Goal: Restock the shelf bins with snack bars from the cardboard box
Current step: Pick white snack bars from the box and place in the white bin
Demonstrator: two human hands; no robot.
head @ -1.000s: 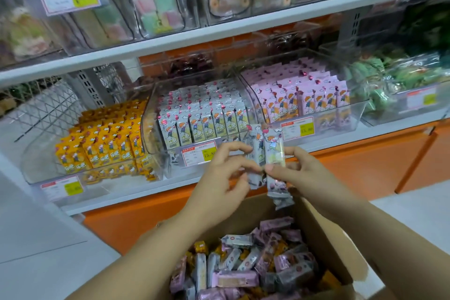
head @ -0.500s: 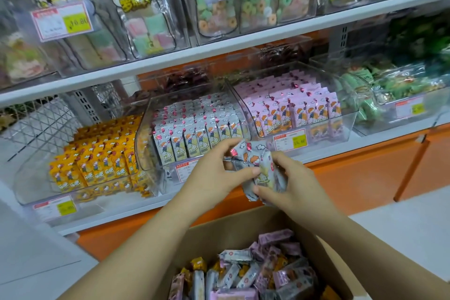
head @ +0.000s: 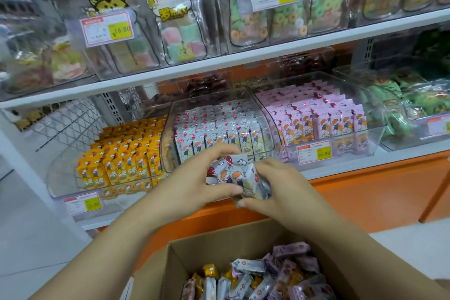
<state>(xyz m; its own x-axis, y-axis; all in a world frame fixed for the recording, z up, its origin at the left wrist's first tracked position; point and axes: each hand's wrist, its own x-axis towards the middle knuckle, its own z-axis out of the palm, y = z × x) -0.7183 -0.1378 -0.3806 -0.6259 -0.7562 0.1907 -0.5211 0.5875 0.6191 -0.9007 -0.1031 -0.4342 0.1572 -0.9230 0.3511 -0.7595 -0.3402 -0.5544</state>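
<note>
A bunch of white-wrapped snack bars [head: 235, 174] is pinched between the left hand [head: 194, 182] and right hand [head: 282, 185], in front of the middle bin [head: 170, 148], above the cardboard box [head: 207, 251]. The bars should be squared upright, then slotted among matching white rows [head: 219, 126].

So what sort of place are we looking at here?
Most likely a snack shop: yellow price tags on clear shelf bins full of wrapped snack bars, with an open cardboard box of stock below.
</note>
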